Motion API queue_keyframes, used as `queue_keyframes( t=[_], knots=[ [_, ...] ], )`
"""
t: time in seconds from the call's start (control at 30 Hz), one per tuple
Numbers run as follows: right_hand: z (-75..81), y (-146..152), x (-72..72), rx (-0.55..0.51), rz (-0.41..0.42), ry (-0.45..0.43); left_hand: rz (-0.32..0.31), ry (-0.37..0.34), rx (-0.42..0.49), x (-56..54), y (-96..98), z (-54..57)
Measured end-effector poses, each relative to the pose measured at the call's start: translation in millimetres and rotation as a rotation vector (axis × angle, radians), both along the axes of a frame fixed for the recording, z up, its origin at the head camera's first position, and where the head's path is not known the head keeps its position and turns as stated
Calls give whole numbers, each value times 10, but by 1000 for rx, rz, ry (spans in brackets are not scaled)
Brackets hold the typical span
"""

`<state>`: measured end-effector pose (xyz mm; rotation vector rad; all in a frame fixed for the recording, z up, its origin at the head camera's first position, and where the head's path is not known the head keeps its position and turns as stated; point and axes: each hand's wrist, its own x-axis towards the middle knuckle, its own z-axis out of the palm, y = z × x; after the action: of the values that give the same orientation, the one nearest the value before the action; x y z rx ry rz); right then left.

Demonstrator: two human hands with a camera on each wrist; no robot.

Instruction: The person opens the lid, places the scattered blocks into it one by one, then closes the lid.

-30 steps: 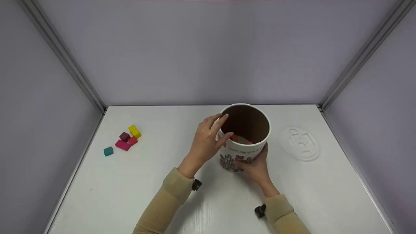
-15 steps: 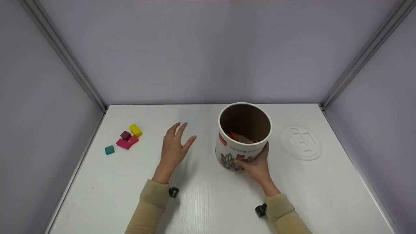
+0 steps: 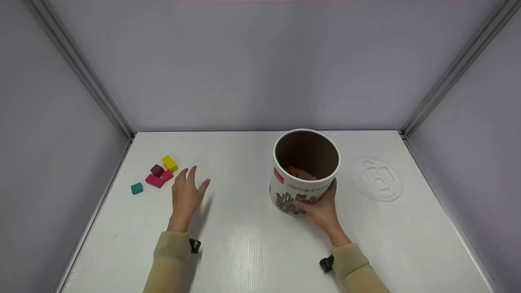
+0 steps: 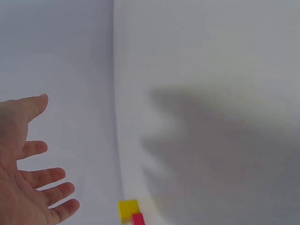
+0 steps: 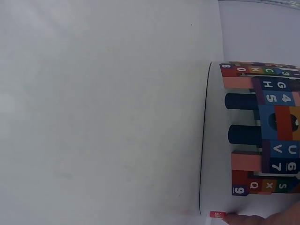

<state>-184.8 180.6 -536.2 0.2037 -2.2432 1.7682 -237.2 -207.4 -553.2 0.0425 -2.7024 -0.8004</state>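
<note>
A white printed cardboard tub (image 3: pixel 285 189) stands without a lid on the right half of the table, some orange and red blocks (image 3: pixel 294 171) low inside it. My right hand (image 3: pixel 323 209) grips the tub's near right side, thumb across the front; the far fingers are hidden behind it. Bare and spread, my left hand (image 3: pixel 186 197) hovers just right of a small group of blocks: a yellow block (image 3: pixel 169 163), a dark purple block (image 3: pixel 157 170), a red block (image 3: pixel 167 175) and a magenta block (image 3: pixel 155 180). Apart from them lies a teal block (image 3: pixel 136 188).
A clear round plastic lid (image 3: pixel 376 179) lies flat on the table, right of the tub. Grey panels (image 3: pixel 260 65) enclose the white table (image 3: pixel 240 260) at the back and both sides.
My left hand has come away from the tub's rim and travelled left to beside the colored blocks. The right hand keeps its grip on the tub, which stays about where it was.
</note>
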Motion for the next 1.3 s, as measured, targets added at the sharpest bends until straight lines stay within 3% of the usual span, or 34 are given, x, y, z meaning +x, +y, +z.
queue_keyframes(
  t=[0.27,0.47,0.7,0.9,1.13,1.3],
  knots=[
    [-2,-4,-4,0,-2,5,117,-208,22,12,-400,-92],
    [9,-11,-5,4,-5,12,162,-271,33,19,-685,-108],
    [2,-5,-8,21,-18,7,189,-392,1,23,-932,-180],
    [18,-13,-1,18,-15,-9,199,-386,-6,67,-1017,-217],
    [25,-18,10,45,-26,-13,166,-491,43,95,-1079,-281],
    [14,-3,-2,35,-22,4,180,-442,-11,59,-1107,-335]
  ],
)
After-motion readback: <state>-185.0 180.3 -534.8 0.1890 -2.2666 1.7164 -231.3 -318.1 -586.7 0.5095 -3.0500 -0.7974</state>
